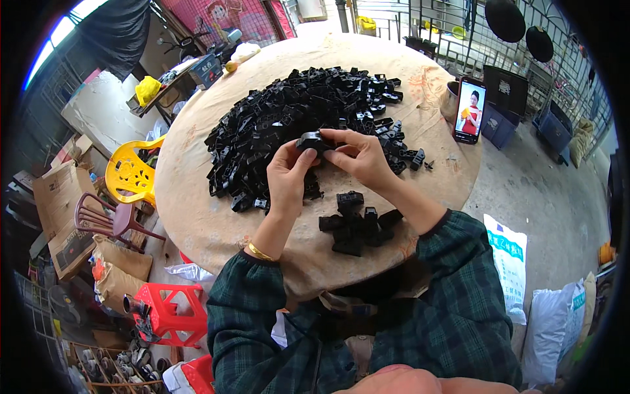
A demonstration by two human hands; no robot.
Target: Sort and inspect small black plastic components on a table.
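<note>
"As the left hand [287, 174] and the right hand [363, 159] are meeting above the surface [187, 157], how many parts are they holding?"

"Just one. Thumbs and fingers are gripping a black plastic part [313, 140] from both sides, each hand pinching narrowly, while one gold bracelet [261, 253] is circling the left wrist."

"And the other parts?"

"Two groups of black pieces are lying there: one large heap [269, 118], too dense for counting, is spreading behind the hands, and one small pile [354, 231], its pieces overlapping, is sitting nearer the person."

"What about the surface itself?"

"Round, it is wearing a beige, faintly patterned cloth. One phone [466, 136] is standing upright at its right edge, its screen lit."

"And the room?"

"One yellow chair [117, 172], one maroon chair [118, 218] and, closer in, one red stool [172, 325] are standing at left. Two white sacks [506, 262] are resting at right by a grey floor [525, 190]; two round black objects [505, 20] are hanging near metal bars."
</note>
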